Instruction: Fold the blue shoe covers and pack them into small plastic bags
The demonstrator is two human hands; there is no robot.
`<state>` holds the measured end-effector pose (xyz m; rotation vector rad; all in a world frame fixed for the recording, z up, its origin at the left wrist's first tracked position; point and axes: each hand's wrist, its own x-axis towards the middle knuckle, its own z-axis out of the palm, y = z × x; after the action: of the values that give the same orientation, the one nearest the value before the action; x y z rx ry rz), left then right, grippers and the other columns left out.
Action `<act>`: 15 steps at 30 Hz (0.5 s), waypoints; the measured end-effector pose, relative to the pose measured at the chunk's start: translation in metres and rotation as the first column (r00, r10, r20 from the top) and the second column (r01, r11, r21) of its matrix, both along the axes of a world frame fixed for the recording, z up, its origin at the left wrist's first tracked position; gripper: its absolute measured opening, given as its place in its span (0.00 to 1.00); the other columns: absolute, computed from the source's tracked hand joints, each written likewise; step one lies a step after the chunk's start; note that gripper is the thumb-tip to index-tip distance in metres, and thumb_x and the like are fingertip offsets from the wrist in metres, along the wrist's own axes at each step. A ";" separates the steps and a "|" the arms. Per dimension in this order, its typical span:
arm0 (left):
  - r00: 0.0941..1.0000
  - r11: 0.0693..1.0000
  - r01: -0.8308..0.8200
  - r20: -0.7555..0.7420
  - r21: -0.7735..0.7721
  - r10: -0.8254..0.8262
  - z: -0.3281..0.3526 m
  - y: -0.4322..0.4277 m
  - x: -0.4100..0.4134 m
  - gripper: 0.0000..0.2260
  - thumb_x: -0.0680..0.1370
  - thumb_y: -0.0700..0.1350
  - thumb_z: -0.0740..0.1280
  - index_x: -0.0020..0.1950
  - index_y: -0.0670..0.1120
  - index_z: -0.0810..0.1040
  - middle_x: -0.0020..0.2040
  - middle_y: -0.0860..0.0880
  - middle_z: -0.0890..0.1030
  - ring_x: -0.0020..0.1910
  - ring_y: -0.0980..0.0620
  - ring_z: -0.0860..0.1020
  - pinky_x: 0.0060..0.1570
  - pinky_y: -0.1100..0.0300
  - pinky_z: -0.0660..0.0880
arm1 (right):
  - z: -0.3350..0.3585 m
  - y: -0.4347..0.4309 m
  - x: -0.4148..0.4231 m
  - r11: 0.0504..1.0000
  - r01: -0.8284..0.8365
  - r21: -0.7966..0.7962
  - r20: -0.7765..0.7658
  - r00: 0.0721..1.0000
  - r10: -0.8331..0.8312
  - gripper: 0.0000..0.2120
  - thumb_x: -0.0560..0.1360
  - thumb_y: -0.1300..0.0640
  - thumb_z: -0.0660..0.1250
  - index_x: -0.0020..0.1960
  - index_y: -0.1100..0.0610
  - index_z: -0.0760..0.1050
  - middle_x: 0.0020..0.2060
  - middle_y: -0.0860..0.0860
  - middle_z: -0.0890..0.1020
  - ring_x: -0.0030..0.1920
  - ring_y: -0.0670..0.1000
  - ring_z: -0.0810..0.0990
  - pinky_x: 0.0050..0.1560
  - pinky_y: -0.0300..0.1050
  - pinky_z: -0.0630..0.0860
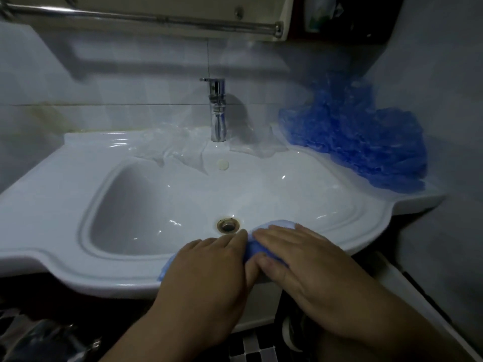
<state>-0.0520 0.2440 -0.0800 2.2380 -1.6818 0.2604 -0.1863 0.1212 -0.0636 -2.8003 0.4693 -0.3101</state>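
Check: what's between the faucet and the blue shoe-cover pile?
Head view: a crumpled clear plastic bag lies between the faucet and the shoe-cover pile, close to the faucet's base.

Your left hand [206, 270] and right hand [300, 262] are bare. Below the sink [104, 273] rim, your forearms [167, 330] are bare too, as far as the view reaches.
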 end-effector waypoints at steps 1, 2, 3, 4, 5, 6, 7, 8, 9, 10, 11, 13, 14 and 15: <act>1.000 1.000 -0.022 -0.008 -0.008 0.022 0.000 0.002 0.002 0.34 0.76 0.67 0.38 0.70 0.53 0.70 0.58 0.54 0.80 0.53 0.51 0.79 0.54 0.56 0.74 | 0.000 -0.003 -0.004 1.000 0.023 0.009 0.007 1.000 -0.023 0.40 0.70 0.25 0.36 0.74 0.43 0.62 0.72 0.36 0.66 0.71 0.34 0.59 0.73 0.31 0.51; 1.000 0.999 -0.031 -0.005 0.026 0.031 -0.002 0.006 0.007 0.38 0.76 0.69 0.37 0.70 0.49 0.71 0.57 0.53 0.81 0.51 0.50 0.80 0.52 0.55 0.75 | -0.001 -0.004 -0.007 0.999 0.035 0.006 -0.001 0.999 -0.035 0.42 0.68 0.23 0.38 0.74 0.42 0.62 0.72 0.36 0.66 0.71 0.34 0.58 0.71 0.28 0.48; 0.999 0.997 -0.033 0.023 0.068 0.032 -0.004 0.009 0.012 0.40 0.76 0.71 0.40 0.69 0.46 0.73 0.54 0.51 0.83 0.48 0.50 0.82 0.49 0.54 0.77 | 0.000 -0.004 -0.008 0.999 0.029 -0.017 -0.019 0.999 -0.030 0.43 0.66 0.21 0.43 0.74 0.42 0.61 0.73 0.35 0.64 0.72 0.33 0.56 0.71 0.27 0.45; 0.998 0.995 -0.032 0.058 0.093 0.027 -0.002 0.012 0.013 0.41 0.74 0.73 0.42 0.68 0.45 0.74 0.52 0.51 0.83 0.45 0.50 0.82 0.46 0.54 0.78 | 0.001 -0.003 -0.009 0.998 0.009 -0.054 -0.052 0.999 -0.012 0.43 0.66 0.22 0.49 0.75 0.41 0.58 0.74 0.35 0.61 0.73 0.33 0.53 0.73 0.30 0.43; 0.996 0.992 -0.033 0.086 0.123 0.023 0.001 0.014 0.014 0.42 0.72 0.76 0.45 0.69 0.46 0.72 0.54 0.52 0.82 0.46 0.51 0.81 0.48 0.54 0.78 | 0.002 -0.002 -0.009 0.996 -0.010 -0.085 -0.096 0.995 0.002 0.43 0.66 0.24 0.56 0.76 0.40 0.54 0.75 0.34 0.57 0.74 0.34 0.50 0.75 0.34 0.42; 0.995 0.985 -0.048 0.095 0.166 0.032 0.002 0.014 0.014 0.43 0.70 0.77 0.48 0.73 0.49 0.67 0.58 0.54 0.80 0.50 0.52 0.80 0.53 0.55 0.76 | 0.002 -0.002 -0.009 0.995 -0.020 -0.097 -0.127 0.992 0.007 0.43 0.68 0.28 0.61 0.77 0.40 0.51 0.75 0.33 0.54 0.75 0.34 0.48 0.76 0.37 0.42; 0.995 0.978 -0.064 0.090 0.200 0.046 0.002 0.014 0.013 0.42 0.68 0.77 0.51 0.75 0.53 0.61 0.63 0.57 0.75 0.56 0.54 0.77 0.59 0.57 0.72 | 0.002 -0.002 -0.010 0.996 -0.022 -0.087 -0.137 0.991 0.010 0.43 0.69 0.31 0.66 0.77 0.38 0.49 0.75 0.33 0.52 0.75 0.34 0.47 0.76 0.37 0.41; 0.996 0.975 -0.067 0.072 0.212 0.052 0.003 0.015 0.011 0.40 0.68 0.76 0.55 0.75 0.57 0.56 0.65 0.59 0.72 0.59 0.56 0.74 0.62 0.59 0.68 | 0.004 -0.004 -0.011 0.998 -0.020 -0.058 -0.121 0.993 0.013 0.43 0.69 0.35 0.68 0.77 0.37 0.49 0.75 0.32 0.53 0.74 0.33 0.48 0.75 0.35 0.42; 0.997 0.979 -0.056 0.064 0.194 0.044 0.003 0.015 0.009 0.38 0.69 0.75 0.57 0.74 0.59 0.55 0.66 0.60 0.71 0.60 0.57 0.72 0.63 0.61 0.66 | 0.005 -0.007 -0.013 1.000 -0.017 -0.011 -0.086 0.996 0.016 0.43 0.69 0.37 0.70 0.76 0.35 0.49 0.74 0.30 0.54 0.73 0.31 0.49 0.75 0.33 0.42; 0.996 0.983 -0.054 0.085 0.175 0.040 0.003 0.014 0.009 0.37 0.69 0.75 0.56 0.73 0.60 0.55 0.65 0.60 0.72 0.59 0.58 0.72 0.62 0.62 0.66 | 0.005 -0.009 -0.015 0.999 -0.013 0.046 -0.039 0.999 0.015 0.42 0.69 0.37 0.70 0.75 0.34 0.50 0.73 0.29 0.55 0.72 0.30 0.50 0.75 0.33 0.44; 0.993 0.986 -0.060 0.112 0.157 0.042 0.002 0.012 0.009 0.36 0.68 0.75 0.53 0.72 0.60 0.57 0.64 0.61 0.73 0.57 0.59 0.73 0.61 0.63 0.66 | 0.006 -0.010 -0.017 0.996 -0.013 0.090 0.013 1.000 0.012 0.41 0.69 0.36 0.69 0.75 0.34 0.52 0.72 0.28 0.56 0.72 0.29 0.51 0.75 0.34 0.46; 0.993 0.986 -0.092 0.093 0.142 0.080 0.004 0.013 0.007 0.38 0.67 0.76 0.48 0.73 0.60 0.59 0.62 0.60 0.75 0.53 0.59 0.74 0.59 0.64 0.67 | 0.007 -0.008 -0.016 0.998 -0.012 0.058 0.119 0.993 0.005 0.37 0.68 0.32 0.64 0.75 0.36 0.57 0.71 0.28 0.57 0.72 0.30 0.52 0.76 0.38 0.50; 0.995 0.988 -0.093 0.051 0.122 0.088 0.005 0.014 0.006 0.37 0.68 0.75 0.50 0.73 0.60 0.59 0.62 0.60 0.75 0.52 0.60 0.73 0.58 0.65 0.67 | 0.008 -0.006 -0.014 1.000 -0.010 0.024 0.145 0.989 0.007 0.36 0.68 0.31 0.62 0.74 0.37 0.59 0.71 0.29 0.58 0.72 0.31 0.53 0.76 0.40 0.51; 0.996 0.990 -0.088 0.007 0.111 0.088 0.008 0.013 0.003 0.35 0.70 0.74 0.54 0.74 0.60 0.57 0.63 0.60 0.74 0.53 0.60 0.73 0.59 0.66 0.66 | 0.010 -0.004 -0.012 1.000 -0.021 0.001 0.142 0.990 0.020 0.37 0.68 0.31 0.62 0.74 0.38 0.59 0.72 0.30 0.59 0.72 0.33 0.53 0.77 0.42 0.51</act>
<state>-0.0489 0.2573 -0.0716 2.3976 -1.6389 0.1946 -0.1982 0.1175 -0.0540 -2.7540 0.4071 -0.5005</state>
